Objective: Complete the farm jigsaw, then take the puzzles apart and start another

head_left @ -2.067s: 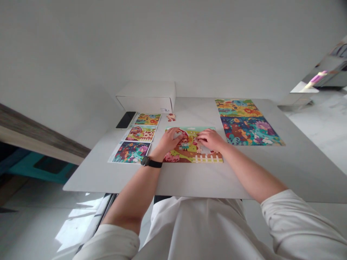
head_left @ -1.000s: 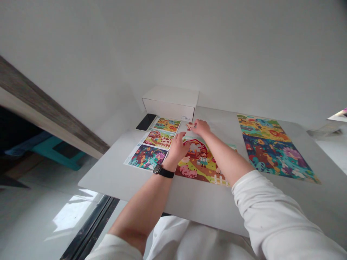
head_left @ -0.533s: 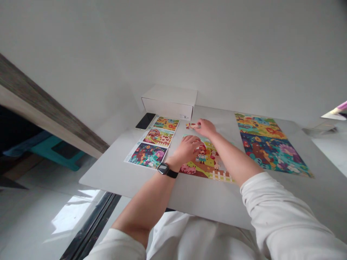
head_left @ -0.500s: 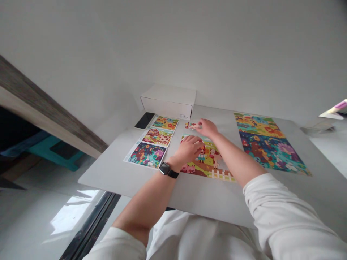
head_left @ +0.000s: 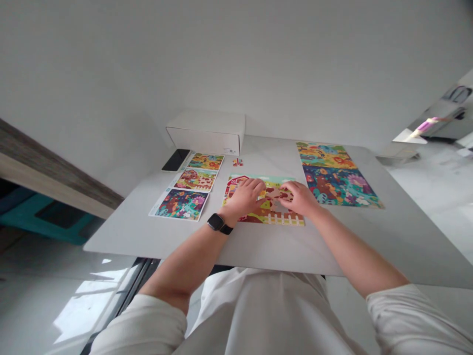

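A farm jigsaw puzzle (head_left: 254, 216) with a red barn and a white fence lies in the middle of the white table (head_left: 281, 244). My left hand (head_left: 244, 195), a black watch on its wrist, rests on the puzzle's left half with its fingers lying on the pieces. My right hand (head_left: 300, 197) is over the puzzle's right half. Its fingertips pinch a brown and white puzzle piece (head_left: 274, 193) and hold it down on the picture between the two hands. One small loose piece (head_left: 237, 161) lies on the table beyond the puzzle.
A white box (head_left: 205, 132) stands at the back by the wall, with a black phone (head_left: 176, 159) to its left. Three picture cards (head_left: 194, 180) lie in a column left of the puzzle. Two finished puzzles (head_left: 334, 172) lie at the right.
My right hand reached to the loose pieces near the box, then came back to the farm puzzle with a piece. My left hand stayed on the puzzle. The view swung back to centre.
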Tool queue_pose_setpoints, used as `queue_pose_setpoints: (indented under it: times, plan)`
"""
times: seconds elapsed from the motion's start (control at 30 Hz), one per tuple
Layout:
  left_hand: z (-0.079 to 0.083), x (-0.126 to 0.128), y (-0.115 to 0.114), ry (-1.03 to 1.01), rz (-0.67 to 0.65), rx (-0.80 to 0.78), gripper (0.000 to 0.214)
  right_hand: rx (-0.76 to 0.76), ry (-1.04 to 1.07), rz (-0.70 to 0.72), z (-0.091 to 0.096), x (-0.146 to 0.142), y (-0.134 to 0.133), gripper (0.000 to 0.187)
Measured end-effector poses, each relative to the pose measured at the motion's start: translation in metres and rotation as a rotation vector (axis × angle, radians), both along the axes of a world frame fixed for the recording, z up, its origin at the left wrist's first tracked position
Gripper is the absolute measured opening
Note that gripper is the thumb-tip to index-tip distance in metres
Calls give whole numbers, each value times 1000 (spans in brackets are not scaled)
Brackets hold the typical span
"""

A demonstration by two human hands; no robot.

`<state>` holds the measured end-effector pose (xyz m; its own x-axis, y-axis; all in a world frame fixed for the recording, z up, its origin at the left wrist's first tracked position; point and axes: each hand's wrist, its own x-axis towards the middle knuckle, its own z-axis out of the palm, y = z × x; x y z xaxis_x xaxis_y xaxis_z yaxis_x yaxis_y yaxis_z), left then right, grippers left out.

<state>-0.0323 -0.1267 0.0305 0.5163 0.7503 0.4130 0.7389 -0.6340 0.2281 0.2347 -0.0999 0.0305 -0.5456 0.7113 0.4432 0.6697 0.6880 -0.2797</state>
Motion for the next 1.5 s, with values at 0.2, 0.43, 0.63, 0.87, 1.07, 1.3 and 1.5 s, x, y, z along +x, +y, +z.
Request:
queue_pose_setpoints:
  times: [0.2, 0.43, 0.63, 0.87, 1.07, 1.3, 1.5]
  plan:
    - [-3, 3, -5, 4, -126, 51, 29, 56, 24, 122, -3, 6, -9, 21]
    - [2, 6, -8, -2, -120, 23, 19, 65, 56, 167, -9, 8, -7, 28]
    - [1, 7, -8, 10, -122, 29, 20, 79, 82, 202, -10, 9, -7, 33]
    - [0, 6, -8, 4, -138, 25, 23, 58, 87, 186, -11, 5, -9, 25]
    - [0, 5, -7, -6, -132, 22, 24, 59, 101, 181, -11, 5, -10, 35]
    - [0, 7, -8, 6, -130, 40, 25, 60, 109, 166, -12, 4, -10, 26]
    - [3, 8, -10, -10, -122, 38, 31, 60, 117, 168, -12, 4, -8, 24]
